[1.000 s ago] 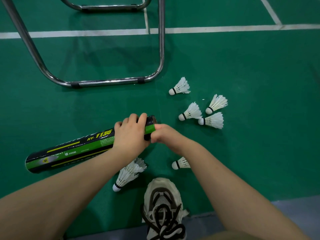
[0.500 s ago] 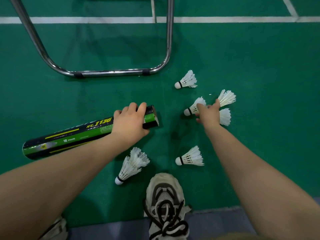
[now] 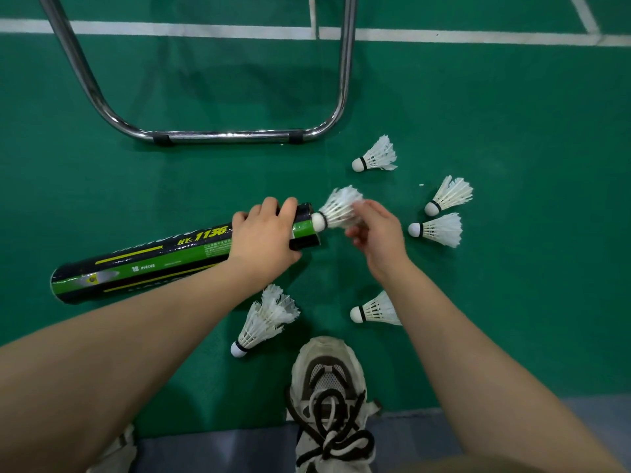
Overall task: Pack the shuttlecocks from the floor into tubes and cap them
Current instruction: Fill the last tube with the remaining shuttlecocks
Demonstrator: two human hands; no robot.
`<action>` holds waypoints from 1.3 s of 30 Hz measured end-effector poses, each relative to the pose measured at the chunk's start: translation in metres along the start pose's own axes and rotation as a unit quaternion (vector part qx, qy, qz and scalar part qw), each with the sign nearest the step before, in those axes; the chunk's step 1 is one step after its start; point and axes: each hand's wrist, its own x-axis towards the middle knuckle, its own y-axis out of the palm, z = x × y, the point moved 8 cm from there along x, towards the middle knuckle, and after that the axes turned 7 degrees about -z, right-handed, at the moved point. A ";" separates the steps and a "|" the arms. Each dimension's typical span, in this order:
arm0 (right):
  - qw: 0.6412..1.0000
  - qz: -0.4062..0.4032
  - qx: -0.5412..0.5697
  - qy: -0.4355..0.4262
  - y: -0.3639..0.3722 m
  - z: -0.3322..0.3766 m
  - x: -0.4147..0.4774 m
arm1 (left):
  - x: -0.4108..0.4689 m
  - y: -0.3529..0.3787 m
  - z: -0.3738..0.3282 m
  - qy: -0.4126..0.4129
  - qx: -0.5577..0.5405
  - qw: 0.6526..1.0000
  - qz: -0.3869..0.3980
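A black and green shuttlecock tube [image 3: 146, 264] lies on the green floor, its open mouth pointing right. My left hand [image 3: 264, 238] grips the tube near that mouth. My right hand [image 3: 377, 233] holds a white feather shuttlecock [image 3: 336, 209] by its feathers, its cork tip touching the tube's mouth. Several more shuttlecocks lie loose on the floor: one at the back [image 3: 375, 157], two to the right [image 3: 449, 196] [image 3: 437, 230], one under my right forearm [image 3: 374, 310], and a stacked bunch near my left arm [image 3: 263, 320].
A chrome tube frame [image 3: 225, 135] stands on the floor behind the tube. My shoe [image 3: 329, 397] is at the bottom centre, at the edge of the green mat. White court lines [image 3: 191, 29] run across the back.
My right hand picked a shuttlecock from the cluster at the right and carried it left to the tube's mouth. The left hand kept its grip on the tube.
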 end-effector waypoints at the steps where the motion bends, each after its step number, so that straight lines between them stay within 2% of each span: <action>1: 0.999 0.035 -0.025 0.013 0.009 -0.003 -0.007 | 0.000 -0.001 0.000 -0.001 0.000 1.000 0.000; 6: 0.962 0.216 -0.115 0.118 0.034 -0.017 -0.032 | -0.002 -0.004 0.000 -0.006 0.000 1.000 -0.006; 10: 0.915 0.333 -0.179 0.139 0.045 -0.012 -0.044 | -0.006 -0.007 -0.005 0.005 -0.003 1.000 -0.008; 14: 0.867 0.375 -0.285 0.161 0.061 -0.017 -0.053 | -0.013 -0.005 -0.020 0.034 -0.009 0.999 0.004; 16: 0.866 0.369 -0.298 0.157 0.064 -0.020 -0.055 | -0.015 -0.004 -0.020 0.036 -0.008 0.999 0.007; 18: 0.905 0.309 -0.257 0.141 0.059 -0.017 -0.045 | -0.011 -0.006 -0.018 0.034 -0.015 0.999 -0.002; 20: 0.965 0.152 -0.182 0.110 0.031 -0.007 -0.019 | -0.005 -0.013 -0.014 0.026 -0.021 0.999 -0.014; 21: 0.983 0.050 -0.152 0.094 0.005 -0.002 -0.005 | -0.002 -0.016 -0.014 0.024 -0.022 0.999 -0.016; 22: 0.987 -0.052 -0.131 0.078 -0.026 0.002 0.008 | -0.001 -0.017 -0.013 0.023 -0.021 0.999 -0.017; 24: 0.963 -0.230 -0.134 0.043 -0.092 0.007 0.024 | -0.001 -0.018 -0.014 0.024 -0.019 0.999 -0.015; 26: 0.932 -0.329 -0.150 0.021 -0.138 0.006 0.033 | -0.003 -0.015 -0.017 0.028 -0.021 0.999 -0.011; 28: 0.924 -0.348 -0.161 0.021 -0.157 0.000 0.042 | -0.007 -0.010 -0.021 0.032 -0.025 0.999 -0.004; 33: 0.951 -0.283 -0.114 0.041 -0.141 -0.014 0.049 | -0.012 -0.005 -0.025 0.040 -0.024 0.999 0.006; 36: 0.952 -0.270 -0.143 0.019 -0.131 -0.014 0.046 | -0.009 -0.009 -0.022 0.034 -0.024 0.999 -0.002; 39: 0.965 -0.240 -0.104 -0.004 -0.115 -0.010 0.040 | -0.005 -0.010 -0.017 0.024 -0.016 1.000 -0.004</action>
